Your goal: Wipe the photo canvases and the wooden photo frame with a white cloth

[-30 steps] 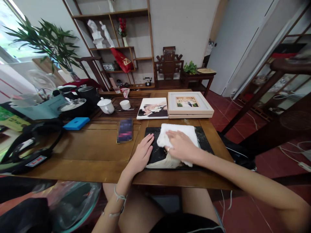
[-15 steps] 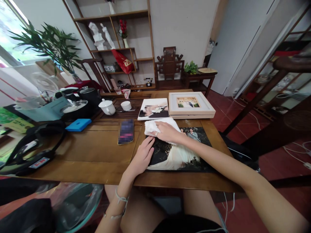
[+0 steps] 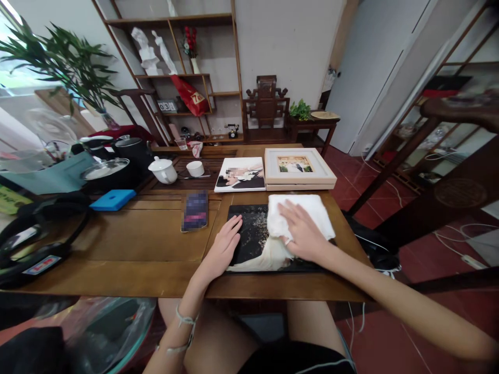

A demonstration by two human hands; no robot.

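A dark photo print [image 3: 253, 241] of a couple lies flat on the wooden table [image 3: 148, 244] in front of me. My left hand [image 3: 224, 246] rests flat on the print's left edge with fingers stretched out. My right hand [image 3: 300, 231] presses flat on a white cloth [image 3: 307, 213] that covers the print's right half.
Behind the print lie a second photo [image 3: 239, 174] and a white framed picture [image 3: 298, 166]. A phone [image 3: 195, 210] lies to the left, then a blue box [image 3: 113, 199], teapot [image 3: 161, 169], cup [image 3: 195, 168] and black headphones [image 3: 35, 239]. Shelves and a plant stand behind.
My right hand has slid the white cloth from the print's upper left corner across to its right half. My left hand has stayed on the left edge.
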